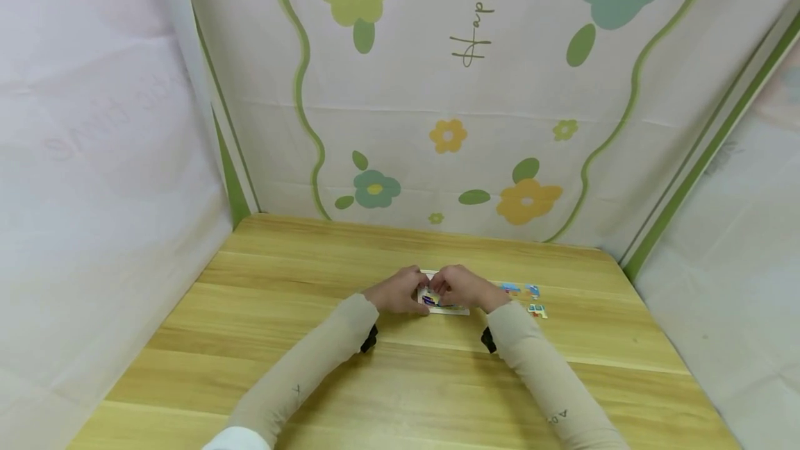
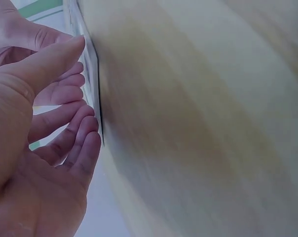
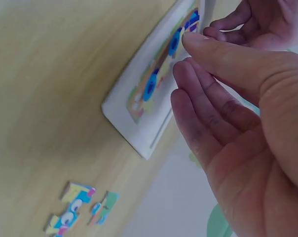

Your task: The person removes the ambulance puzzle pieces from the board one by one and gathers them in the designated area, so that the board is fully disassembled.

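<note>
A white-bordered puzzle board (image 1: 451,310) with a colourful printed picture lies flat on the wooden table, between both hands. At its left side is the left hand (image 1: 398,290), thumb at the near edge and fingers toward the far edge. In the left wrist view the fingertips (image 2: 92,140) meet the board's edge. From the right, the right hand (image 1: 465,288) reaches over the board, its bent fingers touching the picture. The right wrist view shows its thumb (image 3: 208,47) and fingertips low over the board, with no piece visible between them. The palm covers part of the picture.
Loose puzzle pieces lie right of the board: one blue and yellow with eyes (image 3: 72,212), another green and blue (image 3: 105,208). Further pieces (image 1: 533,291) sit near the right wrist. A flowered curtain (image 1: 400,103) hangs behind the table, with white cloth walls at both sides.
</note>
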`<act>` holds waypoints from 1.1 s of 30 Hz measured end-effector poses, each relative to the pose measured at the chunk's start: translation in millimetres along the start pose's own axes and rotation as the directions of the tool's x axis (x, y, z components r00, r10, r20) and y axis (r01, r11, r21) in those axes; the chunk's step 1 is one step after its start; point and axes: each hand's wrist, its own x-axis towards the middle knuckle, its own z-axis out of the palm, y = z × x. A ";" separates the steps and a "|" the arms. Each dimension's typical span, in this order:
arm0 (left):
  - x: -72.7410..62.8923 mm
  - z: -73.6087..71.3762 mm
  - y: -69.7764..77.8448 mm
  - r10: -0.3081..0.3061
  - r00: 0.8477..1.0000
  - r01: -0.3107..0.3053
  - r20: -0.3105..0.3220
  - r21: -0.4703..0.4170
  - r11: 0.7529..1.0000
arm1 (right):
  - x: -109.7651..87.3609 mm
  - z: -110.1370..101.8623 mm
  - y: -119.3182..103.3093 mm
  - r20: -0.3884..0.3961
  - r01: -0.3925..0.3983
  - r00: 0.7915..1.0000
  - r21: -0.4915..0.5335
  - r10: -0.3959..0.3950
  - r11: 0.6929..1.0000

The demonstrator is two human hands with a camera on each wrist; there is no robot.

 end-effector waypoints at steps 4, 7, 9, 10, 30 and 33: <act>-0.6 3.1 -2.5 -0.002 1.000 0.001 -0.009 -0.010 1.000 | -0.7 2.2 -2.6 0.003 -0.029 1.000 0.008 0.029 1.000; -0.8 4.3 -3.9 -0.003 1.000 0.002 -0.010 -0.014 1.000 | -1.9 3.2 -3.7 -0.007 -0.032 0.999 0.005 0.032 0.999; -0.8 4.5 -4.5 -0.002 1.000 0.002 -0.011 -0.014 1.000 | -2.6 3.4 -4.0 -0.013 -0.027 1.000 -0.002 0.027 1.000; -0.8 4.5 -4.8 -0.002 1.000 0.002 -0.011 -0.016 1.000 | -2.9 3.4 -4.0 -0.015 -0.027 1.000 -0.003 0.027 1.000; -2.3 4.0 -4.0 0.005 1.000 -0.006 -0.023 -0.035 0.999 | -2.2 5.2 -3.7 -0.047 0.000 0.999 -0.045 -0.002 0.999; -1.9 4.6 -5.2 0.019 1.000 -0.019 -0.025 -0.017 1.000 | -2.0 5.4 -3.3 -0.050 -0.001 0.999 -0.030 -0.001 1.000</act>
